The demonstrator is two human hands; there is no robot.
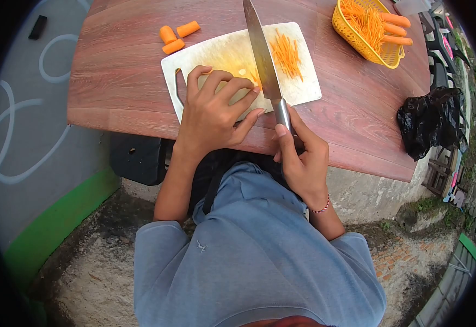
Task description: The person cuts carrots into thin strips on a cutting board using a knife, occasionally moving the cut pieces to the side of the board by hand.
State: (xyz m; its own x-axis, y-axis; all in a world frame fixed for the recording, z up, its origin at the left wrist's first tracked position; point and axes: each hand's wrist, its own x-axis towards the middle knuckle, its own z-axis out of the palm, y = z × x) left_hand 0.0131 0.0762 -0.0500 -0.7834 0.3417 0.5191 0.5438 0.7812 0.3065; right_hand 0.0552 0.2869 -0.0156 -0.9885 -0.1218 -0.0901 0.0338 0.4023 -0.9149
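Note:
A white cutting board (232, 49) lies on the wooden table, stained yellow-orange in its middle. My right hand (303, 152) is wrapped round the handle of a large knife (263, 54), whose blade points away from me over the board. To the right of the blade lies a pile of thin carrot strips (286, 54). My left hand (216, 111) rests over the board's lower left part, fingers bent and spread, fingertips near some orange carrot bits (255, 76) left of the blade. Whatever lies under its palm is hidden.
Three short carrot pieces (173, 47) sit beyond the board's upper left edge. A yellow basket (358, 41) at the upper right holds shredded carrot and whole carrots (396, 30). A black plastic bag (429, 122) hangs at the table's right edge; a dark stool (137, 158) stands below left.

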